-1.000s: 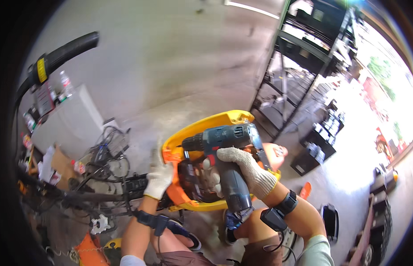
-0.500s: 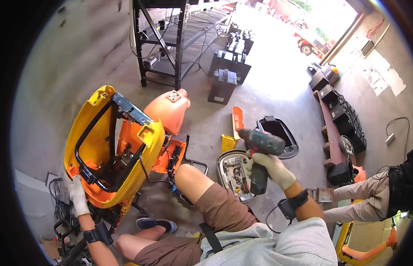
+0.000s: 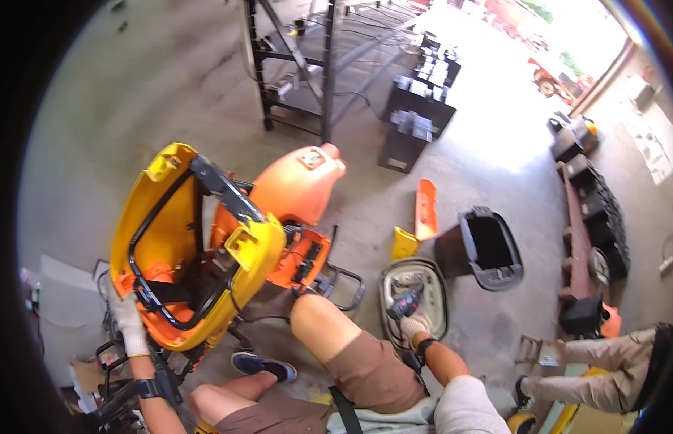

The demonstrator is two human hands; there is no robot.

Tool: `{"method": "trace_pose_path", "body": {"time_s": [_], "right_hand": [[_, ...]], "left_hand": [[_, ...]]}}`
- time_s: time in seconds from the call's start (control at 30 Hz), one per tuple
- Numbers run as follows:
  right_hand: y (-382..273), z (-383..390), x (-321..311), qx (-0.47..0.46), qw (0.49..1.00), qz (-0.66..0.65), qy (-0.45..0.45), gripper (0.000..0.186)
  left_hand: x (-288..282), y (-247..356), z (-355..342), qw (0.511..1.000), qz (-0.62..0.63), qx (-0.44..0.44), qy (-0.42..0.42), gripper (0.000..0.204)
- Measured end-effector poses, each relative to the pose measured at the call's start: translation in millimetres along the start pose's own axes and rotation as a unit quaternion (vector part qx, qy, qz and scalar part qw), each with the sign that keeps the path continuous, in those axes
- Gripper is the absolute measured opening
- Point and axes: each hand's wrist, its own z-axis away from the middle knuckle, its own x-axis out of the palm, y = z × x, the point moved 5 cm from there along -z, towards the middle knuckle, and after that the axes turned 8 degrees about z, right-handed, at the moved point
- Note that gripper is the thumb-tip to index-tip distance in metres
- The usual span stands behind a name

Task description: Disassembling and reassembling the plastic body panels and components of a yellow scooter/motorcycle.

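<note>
A yellow-and-orange vehicle body shell (image 3: 260, 271) with a black tube frame stands to my left. My left hand (image 3: 127, 318), in a white knitted glove, is closed around its near left edge. In front of my knee a shallow grey tray (image 3: 441, 278) lies on the floor with small hardware in it. Over this tray, my gloved right hand (image 3: 417, 327) grips a cordless drill (image 3: 404, 304); the hand and my forearm hide part of it. An orange rounded cover (image 3: 297, 184) is beyond the shell.
Past the tray lie an orange strip-shaped part (image 3: 426, 210), a yellow piece (image 3: 405, 244) and a black open bin (image 3: 452, 253). Black battery-like boxes (image 3: 405, 145) stand near a metal rack (image 3: 328, 79). Another person's legs (image 3: 604, 376) are at the right.
My right hand has lowered the drill from raised in front of me down to the tray. The left hand stays on the shell's edge. My view has turned left.
</note>
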Motion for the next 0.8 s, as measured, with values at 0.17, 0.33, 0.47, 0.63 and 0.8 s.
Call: {"method": "trace_pose_path", "body": {"time_s": [0.17,0.33,0.47,0.63,0.8], "right_hand": [[-24.3,-29.3,46.6,0.005,0.996,-0.084,-0.029,0.033],[-19.2,-16.1,21.8,0.043,0.923,-0.323,-0.204,0.050],[-51.0,-5.0,-79.2,-0.002,0.917,-0.389,-0.085,0.038],[-164.2,69.2,-294.1,-0.238,0.913,-0.322,-0.081,0.025],[-316.9,192.7,-436.6,-0.540,0.826,-0.158,-0.042,0.028]], "left_hand": [[6.7,35.3,29.7,0.998,-0.055,0.021,0.034,0.074],[10.3,58.2,36.5,0.996,-0.018,0.006,0.091,0.066],[12.0,58.1,35.9,0.993,0.014,-0.053,0.102,0.065],[8.8,58.7,38.5,0.992,-0.006,-0.051,0.114,0.061],[5.3,62.0,42.4,0.988,0.007,-0.073,0.135,0.058]]}}
